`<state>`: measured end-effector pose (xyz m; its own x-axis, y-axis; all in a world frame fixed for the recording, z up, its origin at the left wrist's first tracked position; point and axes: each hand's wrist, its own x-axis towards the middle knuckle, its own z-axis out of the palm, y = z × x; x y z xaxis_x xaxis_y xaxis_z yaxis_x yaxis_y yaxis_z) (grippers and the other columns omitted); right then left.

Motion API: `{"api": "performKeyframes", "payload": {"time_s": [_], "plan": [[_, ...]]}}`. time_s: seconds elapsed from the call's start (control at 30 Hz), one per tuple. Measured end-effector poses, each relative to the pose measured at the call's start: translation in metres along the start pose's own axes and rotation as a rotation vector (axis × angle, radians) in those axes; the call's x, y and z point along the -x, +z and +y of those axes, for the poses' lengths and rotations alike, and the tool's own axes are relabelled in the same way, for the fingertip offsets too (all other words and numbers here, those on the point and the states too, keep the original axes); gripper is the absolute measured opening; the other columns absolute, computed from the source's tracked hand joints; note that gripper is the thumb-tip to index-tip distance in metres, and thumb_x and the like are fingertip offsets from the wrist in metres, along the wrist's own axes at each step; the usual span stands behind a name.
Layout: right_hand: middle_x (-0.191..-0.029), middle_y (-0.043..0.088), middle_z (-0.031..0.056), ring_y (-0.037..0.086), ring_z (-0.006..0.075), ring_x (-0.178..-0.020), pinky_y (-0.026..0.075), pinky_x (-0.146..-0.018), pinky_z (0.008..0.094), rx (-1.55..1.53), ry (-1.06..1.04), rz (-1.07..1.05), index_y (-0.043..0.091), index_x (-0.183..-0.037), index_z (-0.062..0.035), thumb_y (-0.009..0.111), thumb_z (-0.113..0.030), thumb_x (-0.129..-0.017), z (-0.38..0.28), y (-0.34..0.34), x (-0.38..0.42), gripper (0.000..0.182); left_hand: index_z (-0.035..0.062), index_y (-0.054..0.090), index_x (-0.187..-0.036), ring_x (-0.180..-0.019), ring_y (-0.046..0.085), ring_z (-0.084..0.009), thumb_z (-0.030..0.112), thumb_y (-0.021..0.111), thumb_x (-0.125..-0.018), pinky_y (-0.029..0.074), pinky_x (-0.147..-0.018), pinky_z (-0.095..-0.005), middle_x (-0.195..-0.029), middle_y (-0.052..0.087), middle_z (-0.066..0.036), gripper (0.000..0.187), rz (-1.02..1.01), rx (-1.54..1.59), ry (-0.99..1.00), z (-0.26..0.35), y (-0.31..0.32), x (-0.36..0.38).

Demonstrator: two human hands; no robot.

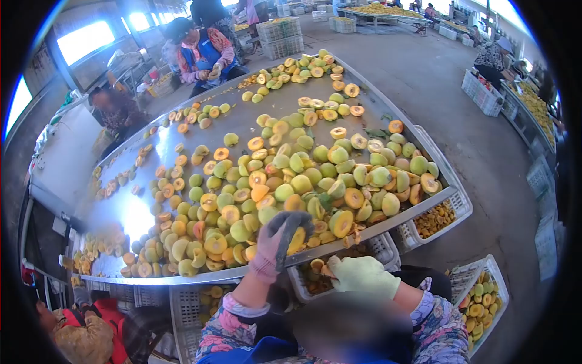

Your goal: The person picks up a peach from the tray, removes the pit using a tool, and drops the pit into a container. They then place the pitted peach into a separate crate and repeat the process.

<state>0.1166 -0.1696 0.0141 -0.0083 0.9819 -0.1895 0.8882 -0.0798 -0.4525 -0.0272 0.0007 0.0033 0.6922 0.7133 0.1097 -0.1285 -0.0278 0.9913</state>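
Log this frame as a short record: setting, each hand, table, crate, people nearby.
Setting: indoor hall, several fruit-laden tables
Left hand: dark glove, pink cuff, fingers curled around a cut fruit piece
Right hand: pale green glove, beside the table's near edge; its grip is unclear
Table: metal, heaped with yellow-green fruit, many halved
Lower-right crate: holds cut fruit
People nearby: include one in a blue apron, beyond the table

A bright window (85,42) shines at upper left, and stacked white crates (284,47) stand on grey floor (418,73).
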Motion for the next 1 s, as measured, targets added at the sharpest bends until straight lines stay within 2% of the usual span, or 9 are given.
{"api": "performKeyframes", "payload": {"time_s": [0.07,0.13,0.17,0.23,0.37,0.47,0.67,0.77,1.0], "plan": [[-0.076,0.070,0.0172,0.070,0.0366,-0.064,0.056,-0.057,0.0464,0.037,0.006,-0.026,0.057,-0.098,-0.0006,0.056,-0.024,-0.092,0.002,-0.001,0.002,0.024,-0.0008,0.066,-0.115,-0.089,0.069,-0.0195,0.020,0.059,-0.100,0.055,-0.083,-0.0329,-0.099,0.070,-0.011,0.027,-0.021,0.130,-0.138,0.010,0.000,0.007],[-0.075,0.069,0.0169,0.069,0.0373,-0.069,0.055,-0.060,0.0488,0.038,0.038,0.056,0.058,-0.103,-0.0018,0.059,-0.029,-0.092,0.001,-0.003,0.003,0.029,0.0051,0.068,-0.115,-0.089,0.069,-0.0219,0.019,0.067,-0.091,0.054,-0.082,-0.0332,-0.100,0.070,-0.011,0.028,-0.267,-0.609,0.224,0.019,0.004,0.016],[-0.075,0.069,0.0169,0.069,0.0373,-0.069,0.055,-0.060,0.0488,0.043,0.040,0.058,0.058,-0.103,-0.0018,0.059,-0.029,-0.092,0.003,-0.001,0.004,0.029,0.0051,0.068,-0.115,-0.089,0.069,-0.0219,0.019,0.067,-0.091,0.054,-0.082,-0.0332,-0.100,0.070,-0.011,0.028,-0.266,-0.606,0.229,0.021,0.009,0.021],[-0.076,0.069,0.0163,0.069,0.0367,-0.070,0.055,-0.061,0.0483,0.094,-0.026,0.181,0.059,-0.102,-0.0025,0.059,-0.029,-0.092,0.007,0.003,0.006,0.028,0.0096,0.070,-0.116,-0.090,0.068,-0.0271,0.020,0.074,-0.083,0.053,-0.085,-0.0363,-0.097,0.070,-0.011,0.035,-0.356,-1.179,0.242,0.022,0.021,0.032],[-0.078,0.069,0.0160,0.069,0.0364,-0.072,0.055,-0.062,0.0475,0.081,0.051,0.068,0.059,-0.101,-0.0039,0.062,-0.026,-0.091,0.007,-0.008,0.014,0.025,0.0119,0.071,-0.115,-0.094,0.065,-0.0308,0.019,0.077,-0.077,0.052,-0.089,-0.0409,-0.096,0.070,-0.011,0.039,-0.085,-1.051,0.268,0.033,0.017,0.046],[-0.079,0.068,0.0155,0.068,0.0366,-0.073,0.054,-0.062,0.0469,-0.003,-0.011,0.269,0.059,-0.098,-0.0051,0.065,-0.025,-0.089,0.011,-0.015,0.016,0.023,0.0117,0.071,-0.114,-0.094,0.066,-0.0311,0.017,0.075,-0.079,0.053,-0.087,-0.0400,-0.095,0.070,-0.010,0.036,0.112,-1.197,0.359,0.053,-0.012,0.077],[-0.071,0.066,0.0145,0.068,0.0332,-0.066,0.054,-0.055,0.0447,-0.028,-0.116,0.549,0.057,-0.092,-0.0052,0.066,-0.023,-0.089,0.013,-0.020,0.011,0.020,0.0096,0.072,-0.105,-0.095,0.066,-0.0314,0.025,0.073,-0.083,0.049,-0.092,-0.0431,-0.096,0.071,-0.014,0.027,0.366,-1.526,-0.295,0.056,-0.107,0.161],[-0.071,0.066,0.0150,0.068,0.0340,-0.066,0.054,-0.056,0.0446,-0.017,-0.075,0.543,0.057,-0.091,-0.0053,0.066,-0.024,-0.089,0.006,-0.022,0.006,0.021,0.0095,0.072,-0.104,-0.095,0.066,-0.0324,0.027,0.071,-0.084,0.048,-0.094,-0.0439,-0.097,0.071,-0.013,0.026,0.411,-1.532,-0.230,0.057,-0.121,0.170],[-0.072,0.065,0.0177,0.067,0.0389,-0.069,0.053,-0.061,0.0489,-0.103,-0.018,0.547,0.056,-0.090,-0.0051,0.067,-0.025,-0.088,-0.004,-0.042,-0.010,0.023,0.0048,0.071,-0.107,-0.091,0.068,-0.0315,0.011,0.070,-0.086,0.052,-0.084,-0.0391,-0.095,0.072,-0.014,0.022,0.224,-0.934,0.379,0.077,-0.010,0.050]]}}
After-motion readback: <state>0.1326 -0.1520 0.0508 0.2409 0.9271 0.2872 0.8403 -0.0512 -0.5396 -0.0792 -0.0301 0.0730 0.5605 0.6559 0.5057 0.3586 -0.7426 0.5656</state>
